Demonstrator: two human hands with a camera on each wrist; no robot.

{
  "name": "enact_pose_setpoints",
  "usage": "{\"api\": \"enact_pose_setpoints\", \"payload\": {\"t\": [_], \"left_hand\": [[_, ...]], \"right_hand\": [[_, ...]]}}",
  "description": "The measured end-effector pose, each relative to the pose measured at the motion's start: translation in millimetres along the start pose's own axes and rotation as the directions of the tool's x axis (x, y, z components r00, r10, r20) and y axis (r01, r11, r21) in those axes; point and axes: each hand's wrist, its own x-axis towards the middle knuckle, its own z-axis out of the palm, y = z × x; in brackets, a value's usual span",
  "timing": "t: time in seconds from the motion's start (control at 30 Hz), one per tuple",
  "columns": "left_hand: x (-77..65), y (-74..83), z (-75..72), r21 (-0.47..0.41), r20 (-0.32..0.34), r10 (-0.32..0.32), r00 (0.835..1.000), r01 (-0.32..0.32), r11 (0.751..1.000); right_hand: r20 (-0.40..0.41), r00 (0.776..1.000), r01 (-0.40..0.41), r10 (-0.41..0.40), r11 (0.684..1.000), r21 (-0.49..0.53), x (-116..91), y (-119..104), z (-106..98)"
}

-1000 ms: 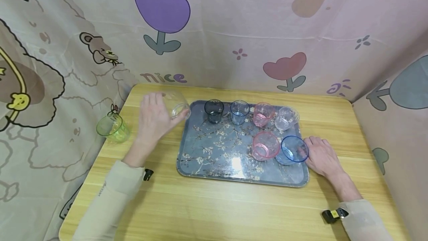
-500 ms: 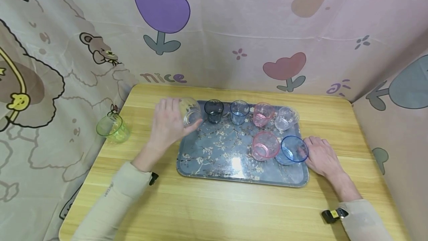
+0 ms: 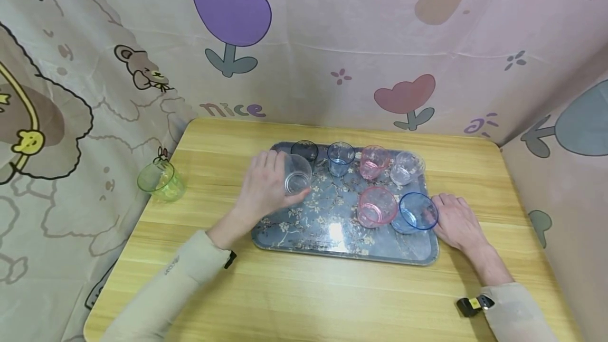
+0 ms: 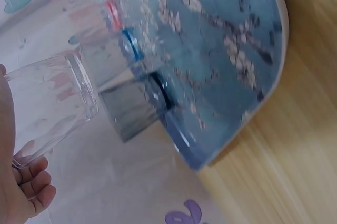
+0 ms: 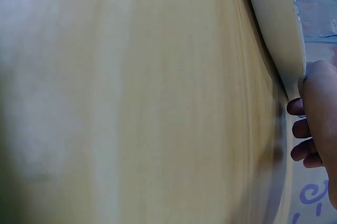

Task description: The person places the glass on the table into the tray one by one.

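Note:
My left hand (image 3: 263, 186) grips a clear glass (image 3: 298, 176), its thumb along the near side and fingers round the far side. In the left wrist view the glass is held above the patterned tray (image 4: 247, 2), close to a smoky dark glass (image 4: 134, 105). The held glass overlaps that dark one in the head view. My right hand (image 3: 458, 220) rests at the tray's right edge with loosely bent fingers, beside a large blue-rimmed glass (image 3: 409, 221). A large pink-rimmed glass (image 3: 372, 214) stands left of the blue one.
Along the tray's back stand a small blue glass (image 3: 339, 161), a small pink glass (image 3: 372, 163) and a small clear glass (image 3: 407, 169). A green glass (image 3: 163, 183) sits at the table's left edge. A printed cloth (image 3: 309, 67) hangs behind the table.
My left hand has carried the clear glass rightward and toward the front, from the table left of the tray to over the tray's left part. My right hand has stayed in place.

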Motion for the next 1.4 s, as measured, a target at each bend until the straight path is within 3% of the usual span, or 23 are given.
{"api": "enact_pose_setpoints", "payload": {"t": [0.27,0.6,1.03,1.4], "left_hand": [[-1.2,21.5,12.5,-0.023,0.053,0.045,0.998,-0.044,0.999],[-4.9,43.0,31.1,-0.048,0.007,0.094,0.996,-0.094,0.994],[-4.4,62.0,45.9,-0.065,0.115,0.132,0.985,-0.125,0.990],[3.2,70.6,53.3,-0.042,0.113,0.182,0.977,-0.179,0.983]], "right_hand": [[-0.019,1.000,0.010,-0.010,1.000,0.004,0.2,-0.6,1.0],[-0.015,1.000,0.008,-0.008,1.000,0.005,0.4,-0.5,0.7],[0.006,1.000,-0.002,0.002,1.000,0.009,-0.2,-1.2,-1.2],[-0.011,1.000,0.000,0.000,1.000,0.013,-0.1,-1.7,-0.9]]}}
